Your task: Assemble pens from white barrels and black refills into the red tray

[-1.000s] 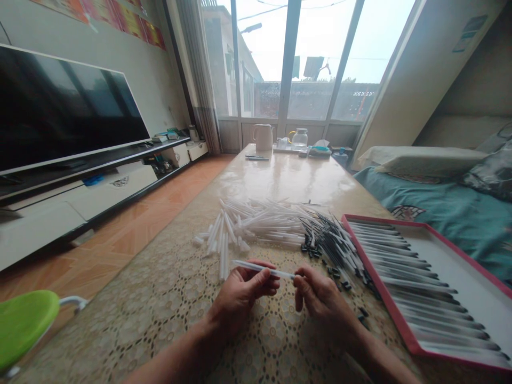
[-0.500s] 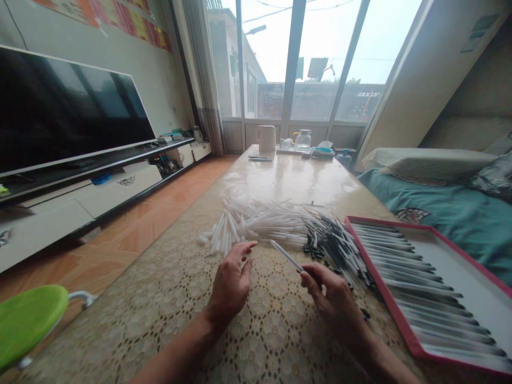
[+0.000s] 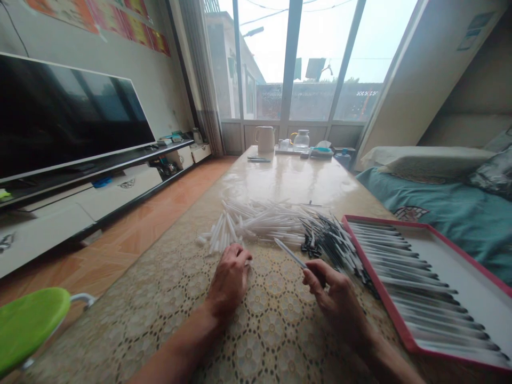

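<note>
My right hand (image 3: pixel 334 290) pinches a slim pale pen (image 3: pixel 290 253) near its rear end, its pointed tip directed up and left. Low over the patterned tablecloth, my left hand (image 3: pixel 229 277) has its fingers curled down close to the near edge of a heap of white pen barrels (image 3: pixel 264 220); anything within those fingers is hidden. Right of that heap lie thin dark pen refills (image 3: pixel 332 240) in a loose bundle, with small black pen parts (image 3: pixel 310 248) beside them. A pink-rimmed box (image 3: pixel 384 298) holds a row of pens (image 3: pixel 420 285) with dark ends.
A kettle (image 3: pixel 265 139), a glass jug (image 3: pixel 301 138) and a tissue pack (image 3: pixel 322 151) stand at the table's far end. At lower left is a green stool (image 3: pixel 36 325). A television (image 3: pixel 72 117) is to the left, a teal-covered seat (image 3: pixel 444 208) to the right.
My left hand's fingers have curled down from a more extended, parted pose. My right hand keeps the pen at nearly the same place, and the view has shifted slightly.
</note>
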Tool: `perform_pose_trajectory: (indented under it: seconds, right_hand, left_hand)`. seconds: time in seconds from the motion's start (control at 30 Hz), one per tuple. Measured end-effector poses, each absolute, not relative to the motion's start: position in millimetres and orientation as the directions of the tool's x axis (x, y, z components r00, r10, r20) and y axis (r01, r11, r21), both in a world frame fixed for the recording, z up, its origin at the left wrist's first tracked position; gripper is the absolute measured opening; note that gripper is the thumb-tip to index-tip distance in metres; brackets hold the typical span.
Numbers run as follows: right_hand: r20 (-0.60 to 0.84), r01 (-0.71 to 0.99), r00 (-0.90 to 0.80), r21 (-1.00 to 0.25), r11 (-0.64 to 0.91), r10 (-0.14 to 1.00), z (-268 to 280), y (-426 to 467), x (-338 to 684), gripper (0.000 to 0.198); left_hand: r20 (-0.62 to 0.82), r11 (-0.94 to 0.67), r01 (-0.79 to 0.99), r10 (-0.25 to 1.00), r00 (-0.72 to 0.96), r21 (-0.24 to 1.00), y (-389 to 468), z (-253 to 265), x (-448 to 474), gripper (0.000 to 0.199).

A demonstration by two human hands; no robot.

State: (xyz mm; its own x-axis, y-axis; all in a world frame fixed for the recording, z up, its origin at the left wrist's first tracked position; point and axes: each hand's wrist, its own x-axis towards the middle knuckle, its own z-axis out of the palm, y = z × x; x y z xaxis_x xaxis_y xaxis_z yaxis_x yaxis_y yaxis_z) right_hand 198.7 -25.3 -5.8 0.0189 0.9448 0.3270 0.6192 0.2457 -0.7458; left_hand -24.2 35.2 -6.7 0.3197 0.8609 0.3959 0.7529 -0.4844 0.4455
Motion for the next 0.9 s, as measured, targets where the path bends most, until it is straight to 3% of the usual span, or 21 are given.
perform_pose_trajectory:
  seconds: [0.07, 0.13, 0.23, 0.3, 0.4, 0.63, 0.9]
  right_hand:
    - [0.325, 0.609, 0.008, -0.751, 0.253, 0.946, -5.6, -25.5, 198.2, 0.02]
    - [0.35, 0.618, -0.002, -0.736, 0.276, 0.937, -5.3, -26.0, 197.9, 0.021]
    - [0.413, 0.671, 0.009, -0.677, 0.301, 0.911, -2.9, -28.0, 197.7, 0.019]
    - [0.446, 0.701, 0.008, -0.641, 0.313, 0.895, -0.5, -30.2, 197.4, 0.015]
    - [0.464, 0.73, -0.019, -0.599, 0.33, 0.885, 2.1, -32.9, 196.3, 0.012]
    - [0.479, 0.79, -0.122, -0.483, 0.378, 0.869, 3.6, -33.7, 193.0, 0.011]
    - [0.472, 0.79, -0.187, -0.449, 0.417, 0.862, 1.3, -31.9, 192.5, 0.013]
  left_hand:
    - [0.411, -0.479, 0.702, 0.867, 0.283, 0.528, 34.5, -6.1, -23.3, 0.02]
    - [0.375, -0.416, 0.598, 0.905, 0.201, 0.685, 33.4, -5.5, -20.9, 0.011]
    - [0.152, -0.177, 0.227, 0.981, 0.123, 0.958, 31.9, -4.1, -16.6, 0.013]
    - [-0.019, 0.026, -0.04, 0.987, 0.161, 0.999, 31.7, -3.8, -14.8, 0.021]
    - [-0.164, 0.216, -0.251, 0.963, 0.213, 0.944, 31.8, -4.9, -13.8, 0.027]
    - [-0.183, 0.242, -0.246, 0.953, 0.243, 0.939, 28.0, -6.6, -10.0, 0.032]
    - [-0.126, 0.186, -0.166, 0.939, 0.319, 0.968, 24.5, -3.8, -7.2, 0.031]
